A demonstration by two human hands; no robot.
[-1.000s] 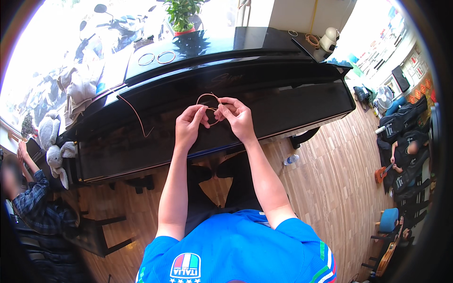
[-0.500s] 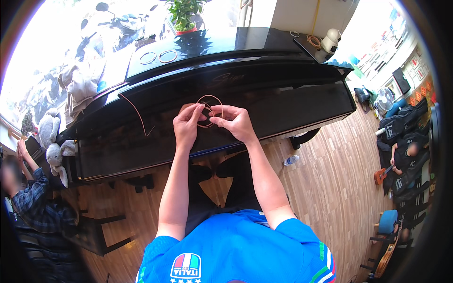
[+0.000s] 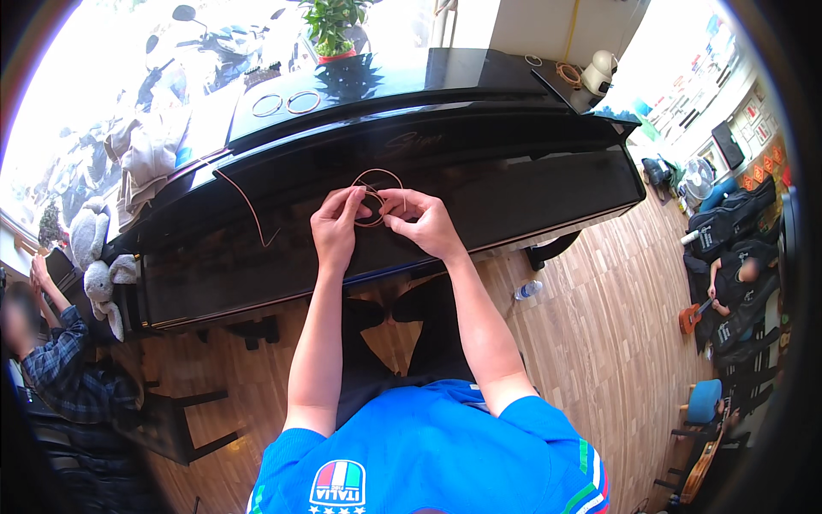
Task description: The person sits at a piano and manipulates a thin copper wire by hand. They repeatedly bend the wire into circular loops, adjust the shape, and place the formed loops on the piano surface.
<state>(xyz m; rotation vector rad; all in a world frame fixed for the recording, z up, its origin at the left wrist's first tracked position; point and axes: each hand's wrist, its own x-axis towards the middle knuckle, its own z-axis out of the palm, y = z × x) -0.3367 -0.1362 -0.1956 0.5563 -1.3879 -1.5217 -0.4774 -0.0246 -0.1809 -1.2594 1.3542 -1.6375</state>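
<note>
A thin copper-coloured wire coil [image 3: 378, 170], bent into overlapping loops, hangs between my two hands above the closed black piano lid [image 3: 514, 188]. My left hand [image 3: 336, 233] pinches its left side between thumb and fingertips. On the opposite side, the fingers and thumb of my right hand [image 3: 426, 226] close on the loops. The fingers partly hide where the wire ends run. To the left, a length of copper-coloured wire [image 3: 244, 195] trails over the piano's edge with its tip bent.
Two wire rings [image 3: 303, 103] lie on the piano top near a potted plant [image 3: 330, 30]. At the right end sits a white camera [image 3: 598, 72]. A grey plush toy [image 3: 101, 283] hangs at the left, near another person [image 3: 56, 351]. A bottle [image 3: 527, 290] is on the floor.
Both hands have shifted slightly left with the coil. Its loops look a little tighter, with the right fingers drawn closer over them.
</note>
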